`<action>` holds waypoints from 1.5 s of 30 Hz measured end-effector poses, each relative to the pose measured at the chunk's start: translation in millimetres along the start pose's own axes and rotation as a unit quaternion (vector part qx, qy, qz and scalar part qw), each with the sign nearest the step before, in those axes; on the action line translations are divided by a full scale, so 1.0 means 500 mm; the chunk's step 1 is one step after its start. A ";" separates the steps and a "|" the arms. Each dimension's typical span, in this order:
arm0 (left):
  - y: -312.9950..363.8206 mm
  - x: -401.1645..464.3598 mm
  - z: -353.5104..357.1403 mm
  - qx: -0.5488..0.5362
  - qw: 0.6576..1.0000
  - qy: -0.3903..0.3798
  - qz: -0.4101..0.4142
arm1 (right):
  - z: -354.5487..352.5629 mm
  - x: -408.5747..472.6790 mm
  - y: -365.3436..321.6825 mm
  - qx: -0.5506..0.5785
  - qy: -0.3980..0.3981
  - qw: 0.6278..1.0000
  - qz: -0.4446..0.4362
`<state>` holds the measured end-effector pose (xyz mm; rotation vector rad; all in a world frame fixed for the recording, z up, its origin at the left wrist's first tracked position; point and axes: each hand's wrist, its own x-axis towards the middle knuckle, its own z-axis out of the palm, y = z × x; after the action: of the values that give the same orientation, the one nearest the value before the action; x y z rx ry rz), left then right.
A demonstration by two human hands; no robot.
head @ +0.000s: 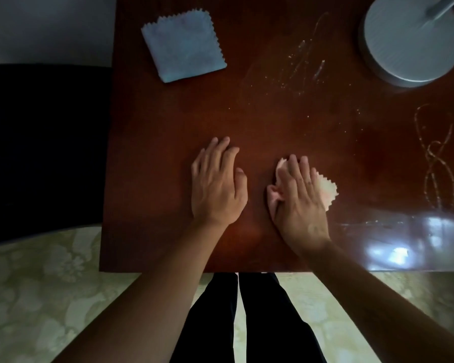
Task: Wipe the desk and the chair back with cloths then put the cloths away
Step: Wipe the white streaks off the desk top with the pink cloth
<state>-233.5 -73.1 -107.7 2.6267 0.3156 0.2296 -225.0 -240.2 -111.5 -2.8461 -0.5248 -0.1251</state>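
Note:
A dark red-brown desk (168, 121) fills the middle of the view. My right hand (299, 197) presses flat on a crumpled pink cloth (325, 189) near the desk's front; the cloth shows at both sides of the hand. My left hand (218, 184) rests flat on the bare wood to its left, fingers together, holding nothing. A folded blue cloth (184, 45) with zigzag edges lies at the far left of the desk, apart from both hands. White smears and crumbs (307, 53) mark the far right area. The dark chair (42, 142) stands left of the desk.
A round grey lamp base (412, 40) stands at the far right corner. Looping streaks (435, 163) mark the right side, with a bright glare near the front edge. My dark-trousered legs (247, 318) stand on pale patterned floor (37, 284) in front of the desk.

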 end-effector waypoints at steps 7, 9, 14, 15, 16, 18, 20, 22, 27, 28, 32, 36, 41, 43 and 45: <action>0.003 0.001 -0.003 0.005 1.000 -0.008 -0.005 | -0.009 -0.146 -0.069 0.037 -0.034 0.991 -0.121; 0.003 0.001 -0.003 0.003 1.000 -0.012 -0.005 | -0.008 -0.122 -0.051 0.035 -0.034 0.989 -0.136; 0.003 0.001 -0.003 0.016 1.000 -0.016 0.000 | -0.004 0.030 0.040 0.045 0.026 0.999 -0.003; 0.004 -0.001 -0.004 0.018 1.000 -0.020 0.000 | -0.005 0.064 0.063 0.050 0.035 0.997 0.042; 0.005 -0.001 -0.005 0.022 1.000 -0.021 -0.001 | -0.005 0.091 0.077 0.055 0.032 0.995 0.074; 0.005 0.000 -0.004 0.029 0.999 -0.022 -0.004 | -0.004 0.094 0.073 0.049 0.021 0.995 0.086; 0.005 -0.001 -0.005 0.027 0.999 -0.018 -0.004 | -0.013 0.036 0.043 0.053 0.019 0.998 0.030; 0.008 -0.001 -0.006 0.023 1.000 -0.022 -0.002 | -0.034 -0.018 0.027 0.064 0.010 0.997 -0.037; 0.008 0.000 -0.009 0.044 0.998 -0.045 -0.008 | -0.043 0.072 0.108 0.060 0.024 0.996 0.058; 0.011 0.001 -0.009 0.049 0.997 -0.052 -0.010 | -0.043 0.122 0.127 0.065 0.024 0.993 0.093; 0.013 0.003 -0.008 0.046 0.998 -0.046 -0.007 | -0.011 0.274 0.072 0.067 0.022 0.990 0.124; 0.009 0.000 -0.008 0.020 0.999 -0.029 -0.012 | 0.023 0.155 -0.067 0.059 -0.007 0.997 -0.054; 0.008 0.000 -0.007 0.009 1.000 -0.025 -0.009 | -0.008 0.084 0.016 0.078 -0.009 0.995 -0.069; 0.007 -0.002 -0.005 0.019 0.999 -0.031 -0.013 | -0.022 0.109 0.088 0.062 -0.014 0.998 -0.008; 0.008 0.002 -0.002 0.033 0.999 -0.032 -0.018 | -0.038 0.157 0.154 0.053 -0.015 0.998 0.029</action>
<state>-232.0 -75.8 -104.7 2.6847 0.3544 0.1253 -124.7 -288.1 -100.3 -2.7599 -0.4415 -0.0434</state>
